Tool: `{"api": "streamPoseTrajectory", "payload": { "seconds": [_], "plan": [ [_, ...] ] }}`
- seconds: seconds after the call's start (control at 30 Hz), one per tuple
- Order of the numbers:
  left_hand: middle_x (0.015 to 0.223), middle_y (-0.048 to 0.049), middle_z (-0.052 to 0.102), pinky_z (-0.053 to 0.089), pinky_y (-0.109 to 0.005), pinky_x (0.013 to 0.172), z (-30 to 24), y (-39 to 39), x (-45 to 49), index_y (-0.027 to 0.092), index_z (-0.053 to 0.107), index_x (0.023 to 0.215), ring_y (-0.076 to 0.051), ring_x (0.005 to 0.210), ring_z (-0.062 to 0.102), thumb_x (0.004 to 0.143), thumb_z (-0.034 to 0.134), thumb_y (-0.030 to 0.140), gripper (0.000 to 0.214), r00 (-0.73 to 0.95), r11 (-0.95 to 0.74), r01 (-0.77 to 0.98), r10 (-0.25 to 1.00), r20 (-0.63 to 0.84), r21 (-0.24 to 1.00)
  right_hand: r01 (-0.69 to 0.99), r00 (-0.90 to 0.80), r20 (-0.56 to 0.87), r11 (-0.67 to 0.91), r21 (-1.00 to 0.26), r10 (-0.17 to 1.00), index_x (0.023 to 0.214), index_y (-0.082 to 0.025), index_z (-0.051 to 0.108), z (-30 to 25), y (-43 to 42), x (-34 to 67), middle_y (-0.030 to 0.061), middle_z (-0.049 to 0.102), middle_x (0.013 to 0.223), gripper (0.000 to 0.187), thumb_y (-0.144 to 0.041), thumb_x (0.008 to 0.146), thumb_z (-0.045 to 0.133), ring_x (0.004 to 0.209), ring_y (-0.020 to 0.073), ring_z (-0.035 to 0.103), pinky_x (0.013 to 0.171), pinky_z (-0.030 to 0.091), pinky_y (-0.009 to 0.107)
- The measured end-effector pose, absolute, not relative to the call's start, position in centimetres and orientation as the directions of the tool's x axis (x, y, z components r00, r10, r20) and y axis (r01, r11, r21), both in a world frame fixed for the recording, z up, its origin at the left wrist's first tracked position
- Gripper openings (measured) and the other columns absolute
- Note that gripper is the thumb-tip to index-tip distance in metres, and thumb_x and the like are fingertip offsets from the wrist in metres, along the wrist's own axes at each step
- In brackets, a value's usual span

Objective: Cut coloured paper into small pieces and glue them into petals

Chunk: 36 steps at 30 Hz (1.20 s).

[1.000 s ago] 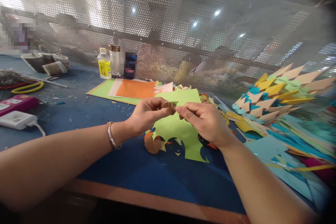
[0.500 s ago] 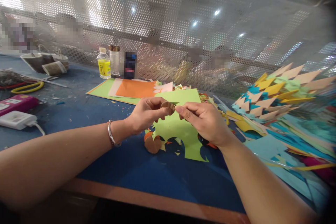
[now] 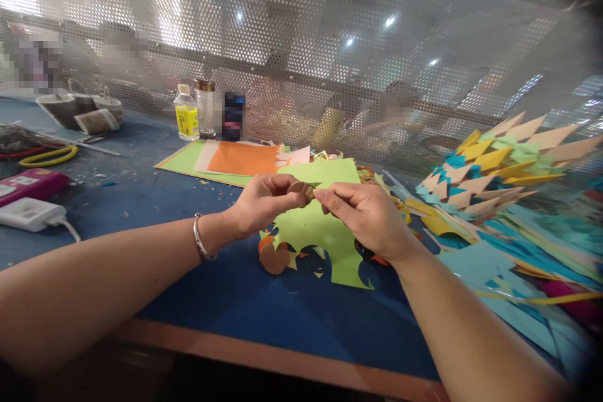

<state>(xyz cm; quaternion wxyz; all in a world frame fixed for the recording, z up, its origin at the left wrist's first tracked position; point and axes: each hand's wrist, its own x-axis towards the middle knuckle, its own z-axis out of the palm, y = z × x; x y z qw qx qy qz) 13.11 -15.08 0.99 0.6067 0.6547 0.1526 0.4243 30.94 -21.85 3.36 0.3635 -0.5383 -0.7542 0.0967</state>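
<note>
Between my hands is a small brown paper disc [image 3: 300,188] with a ridged edge. My left hand [image 3: 264,202] is closed around its left side, thumb in front. The right-hand edge of the disc meets the pinched thumb and fingertips of my right hand [image 3: 362,210]. Both hands are above a light green paper sheet [image 3: 315,226] with rounded cut-outs along its lower edge. Another brown round piece [image 3: 274,259] lies on the table below my left hand, overlapping an orange piece. Small paper scraps [image 3: 319,253] lie around the cut-outs.
Orange paper [image 3: 245,158] and other sheets lie behind my hands. A yellow-labelled bottle [image 3: 187,114] and a glass jar [image 3: 206,110] stand farther back. At right are a folded-paper construction [image 3: 494,166] and blue paper [image 3: 480,264]. A white adapter [image 3: 31,215] and yellow-handled scissors [image 3: 49,157] lie at left.
Almost nothing differs. Both hands keep their hold on the brown disc, with only a very slight shift.
</note>
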Motion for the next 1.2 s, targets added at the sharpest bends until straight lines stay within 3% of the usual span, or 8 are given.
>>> {"api": "streamPoseTrajectory", "payload": {
  "seconds": [0.3, 0.4, 0.5, 0.6, 0.7, 0.87, 1.0, 1.2],
  "plan": [
    [0.065, 0.0019, 0.057, 0.043, -0.023, 0.065, 0.4, -14.7, 13.1, 0.013, 0.057, 0.062, -0.007, 0.063, 0.051, 0.072, 0.067, 0.018, 0.015, 0.741, -0.204, -0.241, 0.593, 0.316, 0.949, 0.753, -0.083, 0.472, 0.365, -0.548, 0.878, 0.059, -0.019, 0.053, 3.3, -21.7, 31.2, -0.0064, 0.026, 0.051, 0.049, -0.058, 0.088, 0.053, 0.046, 0.0084, 0.026, 0.045, 0.023, 0.025],
    [0.072, -0.001, 0.064, 0.045, -0.024, 0.067, 0.1, -14.8, 12.8, 0.012, 0.064, 0.077, -0.01, 0.068, 0.057, 0.073, 0.066, 0.017, 0.007, 0.848, -0.36, -0.076, 0.467, 0.25, 0.93, 0.733, -0.024, 0.469, 0.335, -0.593, 0.883, 0.063, -0.018, 0.057, 3.2, -21.5, 31.5, -0.0073, 0.024, 0.049, 0.047, -0.06, 0.086, 0.055, 0.044, 0.0082, 0.023, 0.042, 0.02, 0.025],
    [0.076, -0.0021, 0.071, 0.044, -0.022, 0.06, 0.4, -15.2, 12.5, 0.013, 0.069, 0.095, -0.01, 0.064, 0.059, 0.076, 0.064, 0.019, 0.021, 0.9, -0.536, 0.113, 0.413, 0.143, 0.837, 0.753, 0.046, 0.499, 0.298, -0.587, 0.865, 0.066, -0.018, 0.06, 3.2, -21.1, 32.1, -0.007, 0.027, 0.048, 0.047, -0.061, 0.084, 0.057, 0.044, 0.0083, 0.025, 0.042, 0.02, 0.025],
    [0.082, -0.0045, 0.075, 0.044, -0.021, 0.059, 0.6, -15.4, 12.4, 0.014, 0.07, 0.102, -0.012, 0.067, 0.063, 0.08, 0.063, 0.027, 0.026, 0.914, -0.602, 0.148, 0.386, 0.123, 0.785, 0.825, 0.125, 0.565, 0.231, -0.516, 0.816, 0.063, -0.018, 0.059, 3.1, -20.6, 33.1, -0.0058, 0.033, 0.048, 0.048, -0.061, 0.083, 0.057, 0.045, 0.0086, 0.028, 0.043, 0.022, 0.024],
    [0.086, -0.0052, 0.076, 0.045, -0.022, 0.062, 0.5, -14.6, 12.4, 0.015, 0.071, 0.097, -0.012, 0.071, 0.065, 0.082, 0.06, 0.026, 0.022, 0.84, -0.639, 0.14, 0.482, 0.251, 0.756, 0.884, 0.171, 0.587, 0.14, -0.446, 0.791, 0.061, -0.018, 0.058, 2.9, -20.1, 34.2, -0.0046, 0.04, 0.047, 0.05, -0.063, 0.083, 0.055, 0.045, 0.0092, 0.033, 0.045, 0.025, 0.024],
    [0.091, -0.0043, 0.074, 0.047, -0.027, 0.07, -0.6, -11.6, 12.3, 0.017, 0.069, 0.092, -0.013, 0.073, 0.061, 0.077, 0.053, 0.013, 0.022, 0.535, -0.621, 0.299, 0.738, 0.412, 0.724, 0.938, 0.249, 0.554, -0.056, -0.341, 0.795, 0.063, -0.019, 0.06, 2.3, -19.1, 36.2, 0.0005, 0.056, 0.052, 0.044, -0.06, 0.079, 0.059, 0.05, 0.0151, 0.05, 0.051, 0.033, 0.027],
    [0.098, -0.0056, 0.069, 0.048, -0.03, 0.074, -1.4, -10.0, 12.1, 0.017, 0.063, 0.091, -0.015, 0.078, 0.06, 0.071, 0.053, 0.009, 0.025, 0.437, -0.542, 0.382, 0.82, 0.37, 0.749, 0.943, 0.316, 0.515, -0.206, -0.26, 0.797, 0.068, -0.021, 0.063, 1.6, -18.6, 37.4, 0.0051, 0.066, 0.062, 0.033, -0.052, 0.079, 0.06, 0.06, 0.022, 0.061, 0.055, 0.037, 0.029],
    [0.107, -0.0088, 0.063, 0.049, -0.034, 0.077, -2.1, -10.3, 12.2, 0.017, 0.056, 0.097, -0.019, 0.086, 0.061, 0.068, 0.056, 0.012, 0.03, 0.523, -0.522, 0.429, 0.809, 0.268, 0.737, 0.931, 0.364, 0.499, -0.294, -0.215, 0.786, 0.078, -0.022, 0.068, 1.4, -18.4, 37.9, 0.0084, 0.074, 0.077, 0.028, -0.049, 0.08, 0.059, 0.074, 0.0264, 0.067, 0.06, 0.043, 0.032]
  ]
}}
